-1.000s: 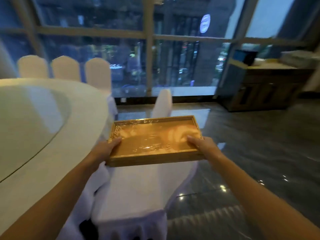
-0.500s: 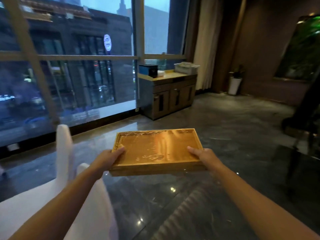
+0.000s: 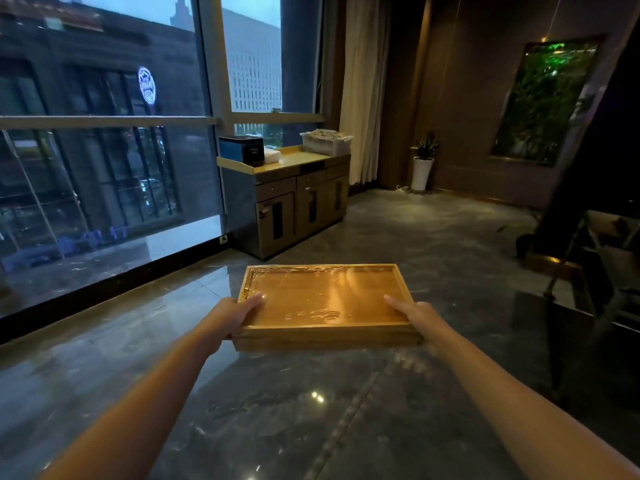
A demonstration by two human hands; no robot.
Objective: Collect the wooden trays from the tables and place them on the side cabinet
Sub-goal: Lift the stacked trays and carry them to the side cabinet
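Note:
I hold a shallow rectangular wooden tray (image 3: 323, 299) level in front of me, above the dark polished floor. It looks like two stacked trays, wrapped in clear film. My left hand (image 3: 235, 315) grips its left edge, thumb on the rim. My right hand (image 3: 417, 315) grips its right edge the same way. The side cabinet (image 3: 294, 199) stands ahead by the window, a few steps beyond the tray, with a pale wooden top.
On the cabinet top sit a dark box (image 3: 242, 149), a white napkin stack (image 3: 272, 155) and a white basket (image 3: 325, 141). A potted plant (image 3: 423, 164) stands further right by the curtain. Dark furniture (image 3: 602, 258) lies at the right. Glass window wall on the left.
The view has swung right, away from the round table and white-covered chairs, which have left the frame. The cabinet is now straight ahead and nearer. Both hands keep the same grip on the tray.

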